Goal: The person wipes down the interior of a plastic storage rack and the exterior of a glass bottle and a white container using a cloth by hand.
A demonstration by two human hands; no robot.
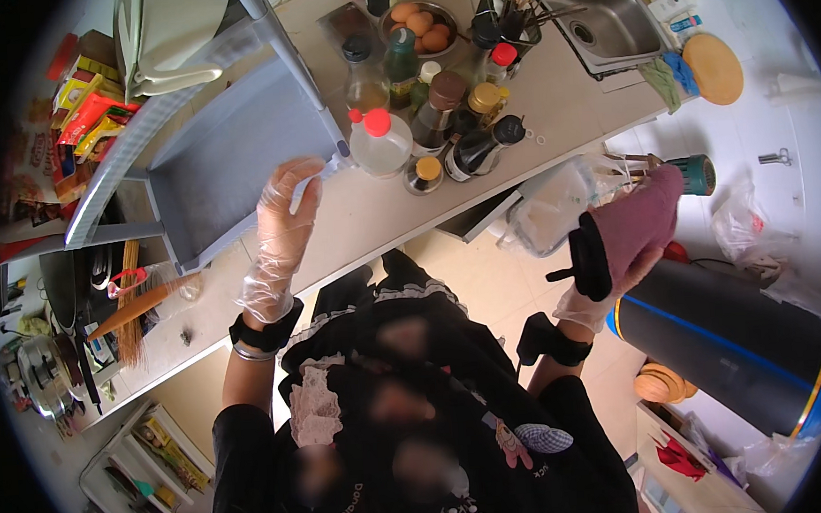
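My left hand [285,225] wears a clear plastic glove, its thumb and fingers curved apart with nothing seen between them. It hovers at the front of a grey plastic rack [217,155] on the counter; I cannot tell whether the fingertips touch it. Right of the rack stands a clear jug with a red cap [381,145]. My right hand [640,270], also gloved, grips a mauve cloth [637,218] with a black band along one edge. The cloth hides most of those fingers. Behind it hang a clear plastic bag [555,202] and a dark green-ended object [698,174].
Dark sauce bottles [478,150] crowd the counter [373,216] beside a steel bowl of eggs [418,9]. A steel sink [601,23] lies at the far right. A large black cylinder [733,349] stands at my right. A brown-handled brush [139,308] lies left.
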